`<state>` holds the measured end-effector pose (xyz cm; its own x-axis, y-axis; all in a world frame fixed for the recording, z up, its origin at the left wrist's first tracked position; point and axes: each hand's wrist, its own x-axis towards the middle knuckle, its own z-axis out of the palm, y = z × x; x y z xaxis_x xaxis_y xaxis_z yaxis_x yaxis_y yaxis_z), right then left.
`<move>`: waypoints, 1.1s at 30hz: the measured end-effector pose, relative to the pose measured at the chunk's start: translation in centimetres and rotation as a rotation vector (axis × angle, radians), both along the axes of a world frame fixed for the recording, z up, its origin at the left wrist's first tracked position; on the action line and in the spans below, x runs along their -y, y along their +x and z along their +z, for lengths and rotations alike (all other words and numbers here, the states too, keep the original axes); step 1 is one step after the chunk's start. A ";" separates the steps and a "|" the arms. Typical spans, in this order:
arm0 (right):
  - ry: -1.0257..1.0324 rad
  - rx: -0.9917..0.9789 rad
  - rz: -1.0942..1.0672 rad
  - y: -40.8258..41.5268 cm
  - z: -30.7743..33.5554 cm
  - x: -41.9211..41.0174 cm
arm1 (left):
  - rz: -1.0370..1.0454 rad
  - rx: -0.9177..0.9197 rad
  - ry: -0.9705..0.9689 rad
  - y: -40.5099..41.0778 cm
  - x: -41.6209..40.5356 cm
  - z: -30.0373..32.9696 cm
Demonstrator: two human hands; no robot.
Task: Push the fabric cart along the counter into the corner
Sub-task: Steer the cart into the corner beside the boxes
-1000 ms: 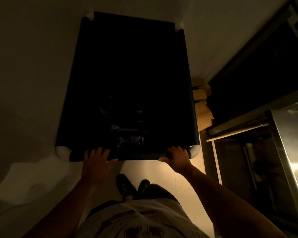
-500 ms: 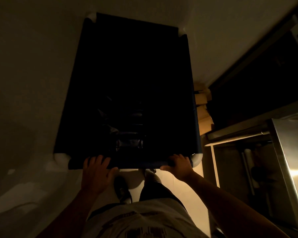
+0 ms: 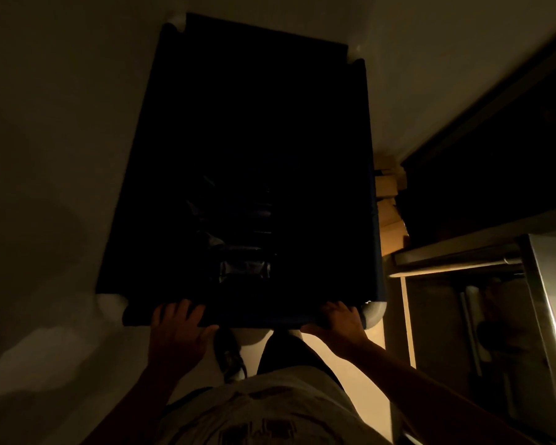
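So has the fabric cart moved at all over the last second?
Yes. The fabric cart has rolled forward along the stacked cardboard boxes beside the counter.

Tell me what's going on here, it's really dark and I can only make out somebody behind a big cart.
A person is standing behind a dark fabric cart with both hands on its near rim. The left hand rests over the edge towards the left corner, and the right hand holds it beside the pale right corner post. A steel counter runs along the right, with cardboard boxes wedged between it and the cart. The cart's contents are too dark to identify.
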<state>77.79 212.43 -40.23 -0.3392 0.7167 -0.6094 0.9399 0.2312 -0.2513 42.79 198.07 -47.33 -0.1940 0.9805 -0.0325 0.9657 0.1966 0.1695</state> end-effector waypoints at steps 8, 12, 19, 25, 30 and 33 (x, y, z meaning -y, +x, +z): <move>0.001 0.002 0.035 0.0 0.3 -0.1 | -0.012 0.003 0.038 -0.1 0.2 0.0; 0.009 -0.006 0.037 0.1 0.5 -0.5 | -0.011 0.021 0.042 0.2 -0.1 0.3; 0.031 -0.024 0.068 0.1 0.6 -0.5 | -0.012 0.053 0.019 0.0 0.0 0.4; -0.010 -0.042 0.042 0.2 0.6 -0.7 | 0.000 0.040 0.020 0.2 0.0 0.3; -0.018 0.008 0.061 0.3 0.0 -0.6 | -0.006 0.027 0.052 0.1 0.1 0.0; -0.044 -0.004 0.037 0.5 -0.2 -0.8 | -0.014 0.038 0.033 0.1 0.2 -0.4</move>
<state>78.25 213.27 -40.41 -0.3673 0.6759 -0.6389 0.9299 0.2541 -0.2658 42.84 197.83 -47.70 -0.1795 0.9837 -0.0075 0.9611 0.1770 0.2119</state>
